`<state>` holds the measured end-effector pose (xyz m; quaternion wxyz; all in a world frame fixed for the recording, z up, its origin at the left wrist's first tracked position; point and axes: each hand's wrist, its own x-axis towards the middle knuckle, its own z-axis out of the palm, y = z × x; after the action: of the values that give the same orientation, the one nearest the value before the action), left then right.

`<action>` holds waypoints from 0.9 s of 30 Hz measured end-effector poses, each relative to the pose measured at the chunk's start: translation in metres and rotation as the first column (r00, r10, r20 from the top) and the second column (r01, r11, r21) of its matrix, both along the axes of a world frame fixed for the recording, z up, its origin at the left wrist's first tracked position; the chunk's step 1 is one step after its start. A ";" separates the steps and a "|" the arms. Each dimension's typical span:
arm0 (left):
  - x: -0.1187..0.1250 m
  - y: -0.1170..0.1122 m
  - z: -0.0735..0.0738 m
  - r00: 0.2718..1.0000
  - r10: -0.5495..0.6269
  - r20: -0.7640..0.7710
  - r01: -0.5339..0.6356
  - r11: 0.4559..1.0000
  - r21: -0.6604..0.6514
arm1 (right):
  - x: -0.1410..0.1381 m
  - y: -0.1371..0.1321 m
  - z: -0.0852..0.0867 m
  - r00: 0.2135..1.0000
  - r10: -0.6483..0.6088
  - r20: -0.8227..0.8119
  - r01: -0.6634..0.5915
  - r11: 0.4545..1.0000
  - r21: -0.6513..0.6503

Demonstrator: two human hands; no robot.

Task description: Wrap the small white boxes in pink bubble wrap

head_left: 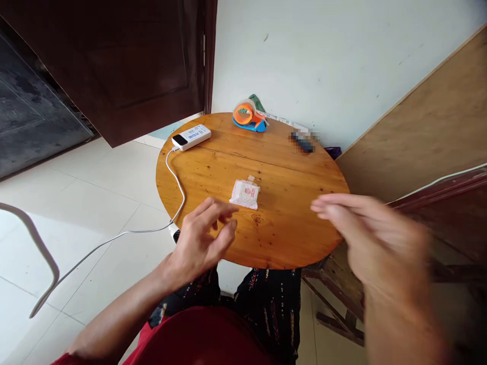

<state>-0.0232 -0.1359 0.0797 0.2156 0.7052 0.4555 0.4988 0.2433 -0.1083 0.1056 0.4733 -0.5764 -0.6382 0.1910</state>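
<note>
A small packet (245,194), wrapped in pale pinkish bubble wrap with a red print on its upper face, lies on the round wooden table (213,172). A little scrap, perhaps tape, sticks up at its far edge. My left hand (207,228) hovers just in front of the packet, its fingers loosely curled and the thumb apart from them; nothing shows in it. Off to the right, my right hand (371,223) is raised over the table's edge and blurred. Its thumb and fingers come together at the tips; whatever they may pinch is too small to make out.
At the back of the table stands an orange and blue tape dispenser (249,116). A white power bank (191,137) lies at the left, its white cable (178,187) trailing over the edge. A blurred-out dark object (303,143) rests at the back right. Wall and wooden board border the table.
</note>
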 end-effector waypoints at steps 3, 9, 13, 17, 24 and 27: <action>0.014 0.048 -0.025 0.997 0.023 -0.076 -0.029 0.997 -0.076 | -0.003 0.044 -0.027 0.990 0.142 0.013 -0.137 0.972 -0.193; 0.029 0.096 -0.056 0.984 0.032 -0.177 -0.050 0.994 -0.099 | -0.016 0.121 -0.069 0.969 0.183 0.169 -0.097 0.901 -0.422; 0.037 0.099 -0.066 0.992 0.028 -0.120 -0.048 0.984 -0.169 | -0.032 0.143 -0.069 0.934 0.233 0.270 -0.092 0.889 -0.448; 0.042 0.097 -0.069 0.994 0.025 -0.105 -0.047 0.976 -0.212 | -0.045 0.151 -0.072 0.949 0.269 0.163 -0.165 0.868 -0.468; 0.042 0.093 -0.068 0.994 0.013 -0.108 -0.035 0.978 -0.205 | -0.056 0.145 -0.077 0.934 0.246 -0.261 -0.334 0.859 -0.387; 0.042 0.093 -0.068 0.995 0.013 -0.097 -0.031 0.980 -0.197 | -0.054 0.142 -0.072 0.904 0.268 -0.334 -0.393 0.830 -0.396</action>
<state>0.0191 -0.0428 0.0113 0.2575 0.6979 0.5205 0.4191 0.1891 0.0340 0.0332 0.3654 -0.5198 -0.5974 0.4893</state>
